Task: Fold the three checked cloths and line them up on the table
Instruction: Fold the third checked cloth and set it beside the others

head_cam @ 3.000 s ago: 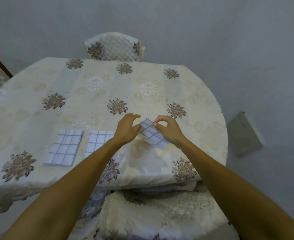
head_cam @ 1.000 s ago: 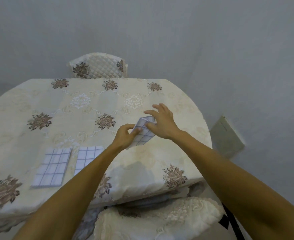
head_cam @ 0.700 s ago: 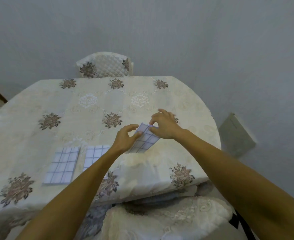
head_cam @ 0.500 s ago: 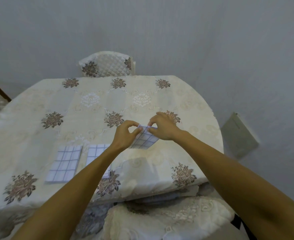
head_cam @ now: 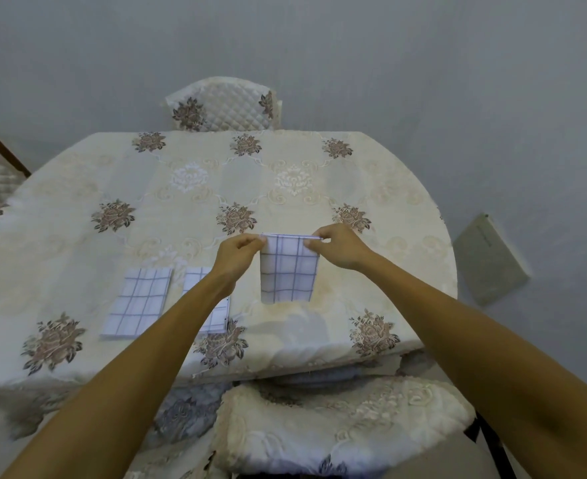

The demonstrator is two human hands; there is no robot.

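Both hands, left (head_cam: 234, 254) and right (head_cam: 339, 246), pinched the third cloth's (head_cam: 289, 271) top corners; the left forearm hid half the middle cloth (head_cam: 216, 314).

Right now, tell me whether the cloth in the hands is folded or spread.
Folded, not yet laid down. The third checked cloth hangs as a small rectangle, its top edge pinched by the left hand and right hand.
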